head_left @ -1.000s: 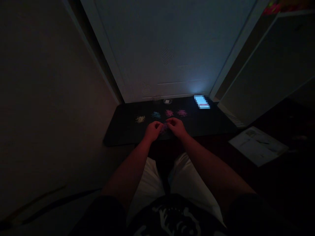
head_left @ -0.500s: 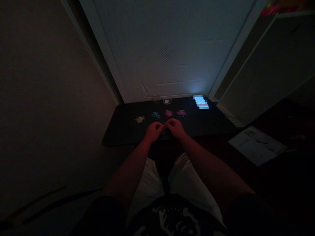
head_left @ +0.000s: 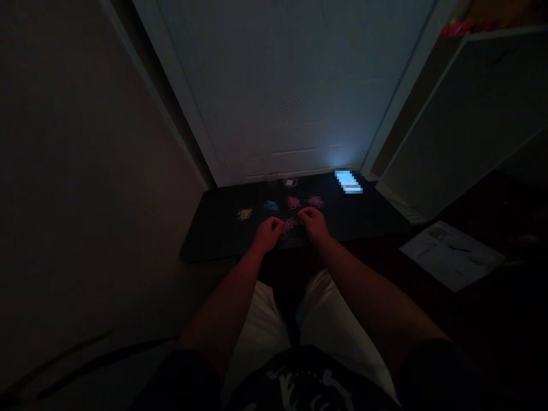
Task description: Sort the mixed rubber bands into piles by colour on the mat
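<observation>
Nearest are the wearer's pale-trousered legs [head_left: 252, 319], below the edge of a black table [head_left: 209, 237]. Along that edge lies a loose pile of purple strands [head_left: 288, 227], between the left hand [head_left: 269, 235] and the right hand [head_left: 312, 224]; both have fingers bent towards the thumb, but the gloom hides whether either grips a strand. Beyond, left to right, sit cream [head_left: 244, 214], blue [head_left: 271, 205], pink [head_left: 293, 202] and pinkish-purple piles [head_left: 315, 201]. Farther back are a small round dish [head_left: 290, 182] and a glowing screen [head_left: 348, 181], before a white panel [head_left: 240, 85] bearing striped hearts [head_left: 287, 107].

Thin purple strands [head_left: 288, 227] lie loosely heaped near the black tabletop's front edge [head_left: 214, 258].
</observation>
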The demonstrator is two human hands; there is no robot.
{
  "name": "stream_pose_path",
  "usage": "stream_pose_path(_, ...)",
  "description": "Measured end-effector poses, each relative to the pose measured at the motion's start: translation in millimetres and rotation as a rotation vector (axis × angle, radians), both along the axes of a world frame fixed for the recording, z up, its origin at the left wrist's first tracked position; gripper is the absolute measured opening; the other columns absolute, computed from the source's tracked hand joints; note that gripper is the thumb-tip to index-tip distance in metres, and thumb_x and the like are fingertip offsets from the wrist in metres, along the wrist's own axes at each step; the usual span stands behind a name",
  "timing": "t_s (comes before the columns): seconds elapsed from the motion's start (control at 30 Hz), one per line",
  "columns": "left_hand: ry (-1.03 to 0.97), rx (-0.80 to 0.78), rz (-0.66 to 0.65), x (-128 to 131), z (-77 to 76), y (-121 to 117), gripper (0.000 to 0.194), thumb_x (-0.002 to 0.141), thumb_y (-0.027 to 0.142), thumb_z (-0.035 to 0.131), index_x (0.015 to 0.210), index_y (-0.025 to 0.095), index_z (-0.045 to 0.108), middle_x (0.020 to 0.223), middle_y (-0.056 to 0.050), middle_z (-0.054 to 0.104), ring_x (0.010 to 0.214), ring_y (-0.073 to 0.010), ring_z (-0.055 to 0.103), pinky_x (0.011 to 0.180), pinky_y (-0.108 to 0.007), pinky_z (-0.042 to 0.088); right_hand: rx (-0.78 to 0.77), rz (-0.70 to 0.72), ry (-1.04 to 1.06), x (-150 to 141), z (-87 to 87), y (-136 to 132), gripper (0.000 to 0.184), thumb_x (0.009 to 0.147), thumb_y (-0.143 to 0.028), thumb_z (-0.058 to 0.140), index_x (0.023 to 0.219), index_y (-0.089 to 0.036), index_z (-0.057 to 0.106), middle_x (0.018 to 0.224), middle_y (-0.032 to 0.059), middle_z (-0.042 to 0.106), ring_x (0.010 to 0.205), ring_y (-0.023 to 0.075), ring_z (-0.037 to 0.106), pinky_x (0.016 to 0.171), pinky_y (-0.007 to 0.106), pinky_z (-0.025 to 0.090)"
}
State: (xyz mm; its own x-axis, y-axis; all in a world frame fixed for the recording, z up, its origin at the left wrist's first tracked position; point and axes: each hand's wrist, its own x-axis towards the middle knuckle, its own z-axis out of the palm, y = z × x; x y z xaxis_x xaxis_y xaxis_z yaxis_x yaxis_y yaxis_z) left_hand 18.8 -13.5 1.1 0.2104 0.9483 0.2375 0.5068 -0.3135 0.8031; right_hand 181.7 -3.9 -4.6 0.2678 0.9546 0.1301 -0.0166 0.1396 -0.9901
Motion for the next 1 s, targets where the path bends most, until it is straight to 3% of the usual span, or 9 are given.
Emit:
stream_pose_path(0.43,-0.072,-0.021,0.029,0.9,-1.5,1.5,0.021,0.078,0.034,0.051,0.078,0.015,0.06,0.07,-0.001,0.062,0.064,-0.0117,0.055,0.059,-0.022,0.041,0.006,0.031,-0.014,0.3,-2.3,-0.7,0.016,0.062,-0.032,0.058,0.064,-0.017,0.054,0.05,-0.0055,0.045,0.047,0.0084,0.039,0.046,0.022,0.029)
stream_pose_path(0.63,-0.226,-0.026,0.109,-2.7,-2.7,4.5,0.019,0.076,0.032,0.054,0.076,0.014,0.06,0.073,-0.002,0.062,0.067,-0.0118,0.055,0.064,-0.023,0.042,0.016,-0.022,-0.058,3.6,-6.3,-0.6,0.015,0.066,-0.034,0.055,0.068,-0.018,0.054,0.05,-0.0056,0.045,0.046,0.0096,0.04,0.047,0.023,0.031)
stream_pose_path(0.8,-0.409,-0.031,0.167,-6.0,-6.4,9.9,0.019,0.079,0.03,0.049,0.074,0.015,0.06,0.07,-0.001,0.061,0.067,-0.0107,0.054,0.065,-0.022,0.042,0.08,-0.089,-0.397,24.0,-1.1,9.3,0.014,0.067,-0.03,0.055,0.066,-0.017,0.058,0.065,0.0012,0.058,0.062,0.0141,0.052,0.062,0.027,0.041)
stream_pose_path(1.0,-0.655,-0.094,0.214,-9.5,-13.2,14.5,0.027,0.084,0.032,0.038,0.077,0.016,0.058,0.067,-0.001,0.06,0.058,-0.0085,0.051,0.054,-0.02,0.038,-0.029,-0.256,-0.663,59.2,4.9,24.6,0.019,0.072,-0.03,0.054,0.075,-0.014,0.064,0.075,0.007,0.064,0.068,0.0181,0.057,0.065,0.031,0.042)
